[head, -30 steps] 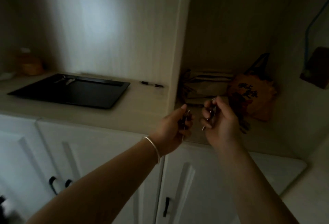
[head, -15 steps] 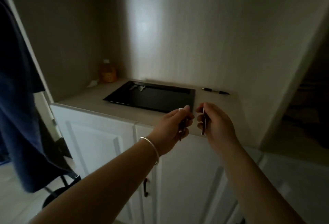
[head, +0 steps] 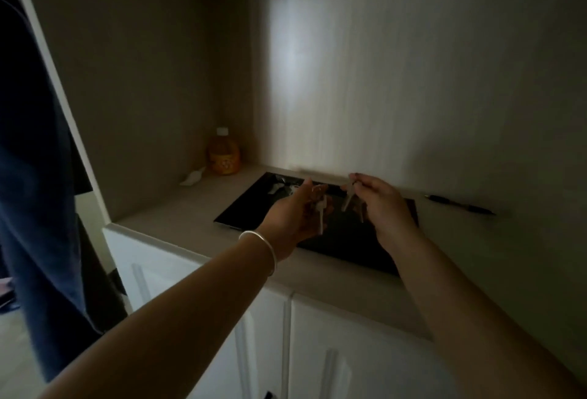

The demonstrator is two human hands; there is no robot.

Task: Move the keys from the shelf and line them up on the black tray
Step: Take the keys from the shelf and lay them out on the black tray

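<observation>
The black tray (head: 247, 211) lies flat on the beige counter. A couple of pale keys (head: 279, 187) rest in its far left corner. My left hand (head: 293, 216), with a silver bangle on the wrist, hovers over the tray and pinches a key (head: 321, 213) that hangs downward. Just to the right, my right hand (head: 386, 208) is also above the tray and grips another key (head: 348, 197) by its head. The room is dim, so the keys are faint.
An orange bottle (head: 223, 157) stands in the back left corner, with a small white object (head: 192, 178) beside it. A dark pen (head: 459, 205) lies right of the tray. White cabinet doors (head: 197, 284) are below the counter. Dark blue cloth (head: 35, 192) hangs at the left.
Both hands carried their keys leftward from the shelf niche and forward over the black tray. The view swung left, so the niche with the orange bag is out of sight.
</observation>
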